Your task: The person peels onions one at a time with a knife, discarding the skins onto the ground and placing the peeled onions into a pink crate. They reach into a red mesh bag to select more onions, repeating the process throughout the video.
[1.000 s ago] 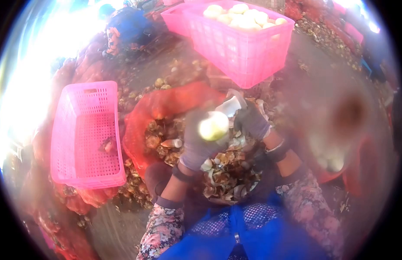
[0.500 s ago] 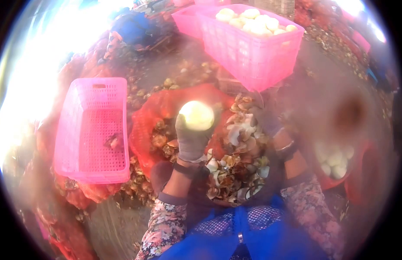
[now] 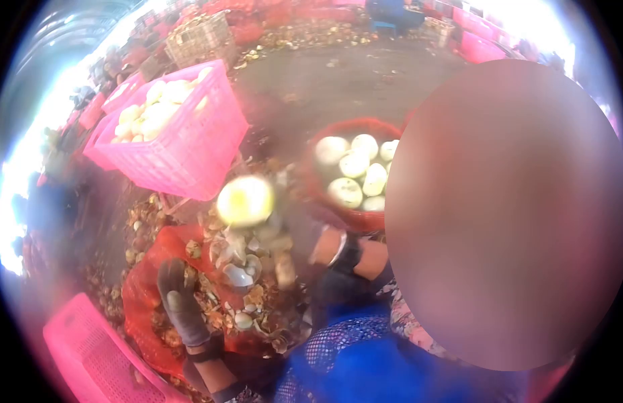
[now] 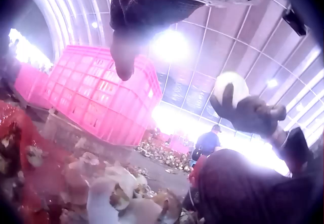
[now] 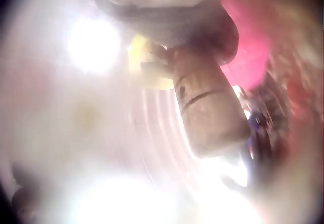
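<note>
My gloved right hand point(image 3: 295, 232) is blurred in the head view. It holds a peeled onion point(image 3: 245, 201) and a tool with a wooden handle point(image 3: 284, 265); the rest of the tool is hidden. Up close in the right wrist view, dark gloved fingers point(image 5: 217, 34) curl over the grooved handle point(image 5: 210, 107), the onion point(image 5: 136, 59) behind them. Over a red mesh sack of unpeeled onions point(image 3: 140, 295), my gloved left hand point(image 3: 180, 302) hangs with relaxed fingers and nothing in its grasp. Loose onion skins point(image 3: 239, 274) lie between the hands.
A pink crate point(image 3: 197, 158) heaped with peeled onions stands ahead on the left. Ahead of the right forearm sits a red tub point(image 3: 365, 220) of peeled onions. Another pink crate point(image 3: 90, 356) is at lower left. A large blurred oval covers the right side.
The onion has passed from my left hand to my right. The left hand has lowered over the sack. The head view has swung right, bringing the red tub nearer the middle.
</note>
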`<state>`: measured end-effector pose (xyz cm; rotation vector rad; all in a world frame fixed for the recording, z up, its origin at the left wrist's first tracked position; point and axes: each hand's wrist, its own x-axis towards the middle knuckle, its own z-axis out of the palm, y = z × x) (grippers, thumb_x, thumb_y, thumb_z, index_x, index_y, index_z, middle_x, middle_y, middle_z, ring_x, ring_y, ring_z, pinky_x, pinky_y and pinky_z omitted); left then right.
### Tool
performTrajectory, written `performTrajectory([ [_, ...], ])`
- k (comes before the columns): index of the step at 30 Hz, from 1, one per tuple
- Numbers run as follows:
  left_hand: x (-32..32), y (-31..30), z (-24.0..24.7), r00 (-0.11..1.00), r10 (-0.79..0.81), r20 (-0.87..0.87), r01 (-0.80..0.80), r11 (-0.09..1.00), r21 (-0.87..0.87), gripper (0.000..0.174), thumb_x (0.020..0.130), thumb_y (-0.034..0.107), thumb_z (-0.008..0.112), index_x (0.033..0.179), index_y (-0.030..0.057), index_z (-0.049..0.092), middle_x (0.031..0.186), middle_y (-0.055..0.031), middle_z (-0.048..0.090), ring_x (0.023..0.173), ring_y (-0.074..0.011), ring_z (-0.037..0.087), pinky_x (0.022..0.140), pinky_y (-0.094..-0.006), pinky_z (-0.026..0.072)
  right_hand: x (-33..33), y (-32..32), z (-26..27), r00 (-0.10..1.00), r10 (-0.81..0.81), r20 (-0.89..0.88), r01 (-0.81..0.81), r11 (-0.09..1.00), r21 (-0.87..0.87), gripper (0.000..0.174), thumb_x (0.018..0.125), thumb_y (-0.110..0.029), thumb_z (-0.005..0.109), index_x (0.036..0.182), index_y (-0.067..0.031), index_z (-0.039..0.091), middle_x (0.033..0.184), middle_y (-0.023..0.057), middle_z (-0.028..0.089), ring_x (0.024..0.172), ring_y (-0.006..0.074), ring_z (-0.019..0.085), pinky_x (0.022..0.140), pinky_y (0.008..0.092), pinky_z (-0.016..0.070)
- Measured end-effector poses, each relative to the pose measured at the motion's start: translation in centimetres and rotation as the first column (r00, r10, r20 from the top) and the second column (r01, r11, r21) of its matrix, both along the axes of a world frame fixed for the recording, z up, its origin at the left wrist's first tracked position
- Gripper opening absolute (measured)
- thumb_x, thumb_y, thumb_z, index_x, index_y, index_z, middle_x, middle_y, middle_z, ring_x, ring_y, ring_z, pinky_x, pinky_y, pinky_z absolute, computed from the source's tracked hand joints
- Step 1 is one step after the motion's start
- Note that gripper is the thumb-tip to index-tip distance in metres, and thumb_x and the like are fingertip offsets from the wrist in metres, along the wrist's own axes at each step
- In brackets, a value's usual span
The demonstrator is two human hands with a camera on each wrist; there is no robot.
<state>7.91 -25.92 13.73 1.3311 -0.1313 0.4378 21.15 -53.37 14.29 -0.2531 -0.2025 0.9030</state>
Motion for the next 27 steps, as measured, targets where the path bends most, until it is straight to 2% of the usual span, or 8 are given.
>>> performTrajectory([
  [3,0.2,3.2,-1.9,0.997,-0.08,-0.017,0.078,0.991,-0.109,0.077,0.093,0.051,0.059,0.149,0.004,0.033,0.142,-0.0166,0.048,0.133,-0.0294,0.045,0.108,-0.0455,0.0394,2.4,-5.4,0.1,0.921,-0.388,-0.032,0.389,0.916,0.093,0.056,0.094,-0.06,0.047,0.112,-0.0087,0.059,0.083,0.0084,0.064,0.045,0.0134,0.046,0.036,0.0226,0.0368],
  [6,0.7,4.1,-3.0,0.993,-0.112,-0.044,0.103,0.98,-0.168,0.065,0.099,0.044,0.051,0.149,0.0053,0.034,0.14,-0.0159,0.049,0.131,-0.0285,0.047,0.107,-0.0455,0.0398,2.0,-10.3,3.1,0.637,-0.761,-0.124,0.77,0.636,0.055,0.05,0.095,-0.056,0.048,0.111,-0.0097,0.058,0.082,0.0072,0.063,0.048,0.0142,0.048,0.04,0.0234,0.0405],
  [9,0.9,4.4,-3.3,0.985,-0.162,-0.064,0.14,0.954,-0.263,0.052,0.103,0.033,0.043,0.147,0.005,0.036,0.139,-0.0159,0.05,0.126,-0.0281,0.051,0.105,-0.044,0.042,2.1,-11.6,3.0,0.4,-0.907,-0.131,0.911,0.409,-0.046,0.04,0.097,-0.048,0.05,0.108,-0.0104,0.059,0.082,0.0054,0.062,0.053,0.0143,0.051,0.045,0.0236,0.0444],
  [10,1.2,4.4,-2.7,0.982,-0.185,-0.051,0.161,0.939,-0.305,0.048,0.104,0.027,0.041,0.146,0.004,0.037,0.138,-0.0159,0.051,0.123,-0.0278,0.053,0.103,-0.0427,0.0434,2.8,-10.0,1.9,0.434,-0.896,-0.093,0.892,0.442,-0.093,0.034,0.097,-0.043,0.051,0.105,-0.0105,0.059,0.082,0.0044,0.061,0.056,0.0139,0.053,0.048,0.0233,0.0459],
  [14,0.2,3.7,-1.0,0.999,0.021,-0.024,-0.029,0.913,-0.406,0.046,0.104,0.024,0.042,0.142,-0.0008,0.041,0.13,-0.0155,0.057,0.118,-0.0279,0.057,0.1,-0.0406,0.0459,6.6,-2.6,-2.2,0.924,-0.355,0.143,0.338,0.932,0.129,0.038,0.095,-0.023,0.062,0.126,-0.0029,0.052,0.1,0.0127,0.064,0.081,0.0132,0.062,0.08,0.0331,0.0537],
  [15,-0.2,4.0,-0.9,0.995,0.097,-0.033,-0.102,0.925,-0.365,0.047,0.105,0.028,0.042,0.142,-0.0008,0.041,0.128,-0.0166,0.058,0.117,-0.0289,0.058,0.099,-0.0415,0.0465,7.1,0.6,-1.8,0.96,-0.263,0.095,0.257,0.964,0.071,0.033,0.095,-0.023,0.062,0.121,-0.0035,0.054,0.097,0.0107,0.063,0.077,0.013,0.06,0.074,0.0307,0.0523],
  [22,-3.5,10.4,-1.8,0.927,0.35,-0.136,-0.344,0.648,-0.68,0.049,0.098,0.042,0.055,0.123,-0.0004,0.058,0.123,-0.0211,0.061,0.116,-0.0373,0.058,0.103,-0.0538,0.0465,3.9,15.2,-2.2,0.979,0.2,-0.048,-0.198,0.979,0.045,0.019,0.09,-0.013,0.061,0.108,-0.0077,0.064,0.099,0.0032,0.065,0.069,0.0147,0.057,0.054,0.0269,0.0495],
  [27,-6.3,14.1,-2.8,0.918,0.395,0.033,-0.224,0.585,-0.78,0.051,0.093,0.038,0.063,0.123,-0.0024,0.057,0.124,-0.0216,0.061,0.116,-0.037,0.058,0.105,-0.0536,0.0455,1.7,24.9,-8.3,0.901,0.333,0.278,-0.095,0.776,-0.624,0.03,0.086,-0.016,0.061,0.116,-0.0109,0.065,0.107,0.0038,0.066,0.09,0.0201,0.06,0.067,0.0364,0.0528],
])
